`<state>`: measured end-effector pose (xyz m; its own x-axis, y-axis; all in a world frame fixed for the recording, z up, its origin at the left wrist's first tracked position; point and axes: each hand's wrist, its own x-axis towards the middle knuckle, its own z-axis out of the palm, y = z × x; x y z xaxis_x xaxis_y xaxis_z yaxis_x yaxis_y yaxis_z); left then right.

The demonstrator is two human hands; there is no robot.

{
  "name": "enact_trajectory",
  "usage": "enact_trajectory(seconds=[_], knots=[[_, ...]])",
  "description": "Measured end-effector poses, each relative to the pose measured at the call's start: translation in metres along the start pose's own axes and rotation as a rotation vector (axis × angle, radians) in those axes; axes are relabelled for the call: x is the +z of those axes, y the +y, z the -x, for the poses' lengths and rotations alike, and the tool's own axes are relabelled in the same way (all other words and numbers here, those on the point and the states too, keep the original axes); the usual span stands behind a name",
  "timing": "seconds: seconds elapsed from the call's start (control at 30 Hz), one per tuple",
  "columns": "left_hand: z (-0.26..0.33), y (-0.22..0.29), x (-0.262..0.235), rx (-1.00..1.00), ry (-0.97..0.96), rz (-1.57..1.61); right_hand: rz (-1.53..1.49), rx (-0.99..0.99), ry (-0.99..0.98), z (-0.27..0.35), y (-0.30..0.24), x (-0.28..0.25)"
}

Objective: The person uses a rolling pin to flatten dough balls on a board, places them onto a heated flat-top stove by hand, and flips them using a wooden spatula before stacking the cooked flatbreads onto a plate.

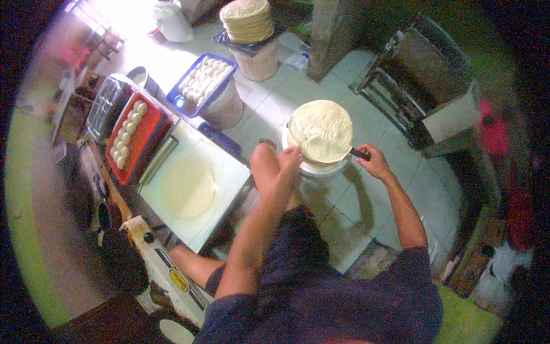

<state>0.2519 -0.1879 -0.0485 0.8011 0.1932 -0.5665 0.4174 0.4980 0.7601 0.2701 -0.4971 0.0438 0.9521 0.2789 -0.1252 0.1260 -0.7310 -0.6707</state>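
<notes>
Above tiled floor (407,175), 1 stack (247,24) at 12 o'clock seems done; dough balls (205,79) at 11 wait. Right hand (376,164) grasps dark handle (360,153); whether left hand (290,159) holds the sheet (321,131), we cannot tell.

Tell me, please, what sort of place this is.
Probably a flatbread kitchen or workshop: dough balls lie in a red tray, a thin dough round on a pale board, and a stack of flat rounds stands farther back.

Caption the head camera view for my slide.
Left hand at the edge of a round flatbread, right hand gripping a dark handle; rolled dough on a board nearby.
</notes>
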Motion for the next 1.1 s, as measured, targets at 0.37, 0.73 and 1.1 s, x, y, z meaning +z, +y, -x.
enact_trajectory(seconds=[0.37,0.73,1.1], knots=[[0.043,0.020,0.023,0.073,0.209,-0.606,0.076,0.161,0.193,-0.017,0.041,0.007],[0.070,0.051,-0.012,0.575,0.195,-0.990,-0.036,0.162,0.388,0.036,-0.017,0.093],[0.157,0.086,-0.273,0.717,0.299,-1.255,0.514,-0.196,0.326,0.012,-0.093,0.105]])
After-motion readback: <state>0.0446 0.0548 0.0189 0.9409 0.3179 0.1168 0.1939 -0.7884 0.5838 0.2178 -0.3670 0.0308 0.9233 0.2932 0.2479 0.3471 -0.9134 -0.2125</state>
